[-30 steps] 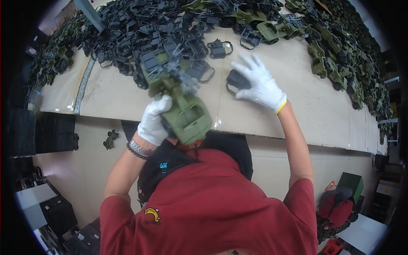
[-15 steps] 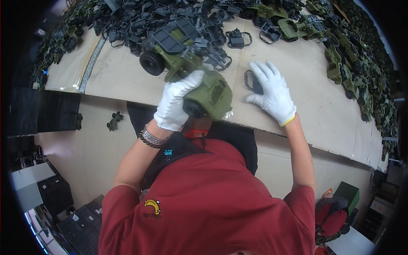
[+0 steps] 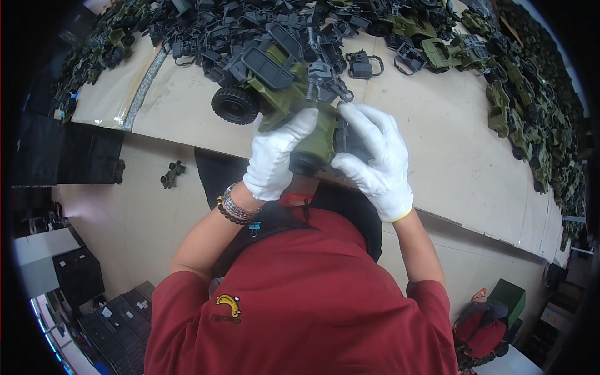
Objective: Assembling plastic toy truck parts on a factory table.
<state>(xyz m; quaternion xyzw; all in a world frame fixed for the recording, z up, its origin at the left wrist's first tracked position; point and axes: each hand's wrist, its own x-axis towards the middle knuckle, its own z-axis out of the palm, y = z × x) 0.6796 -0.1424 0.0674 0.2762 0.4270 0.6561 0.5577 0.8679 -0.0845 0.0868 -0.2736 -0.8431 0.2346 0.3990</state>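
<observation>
We grip an olive-green plastic toy truck with black wheels and dark grey fittings in both white-gloved hands, raised just over the near edge of the cardboard-covered bench. Our left hand closes around its near end from the left; our right hand clamps a dark grey plastic part against the truck's right side. Beyond, a heap of grey and green toy parts crowds the far and right bench, close behind the truck. A small green toy vehicle lies on the floor, left.
</observation>
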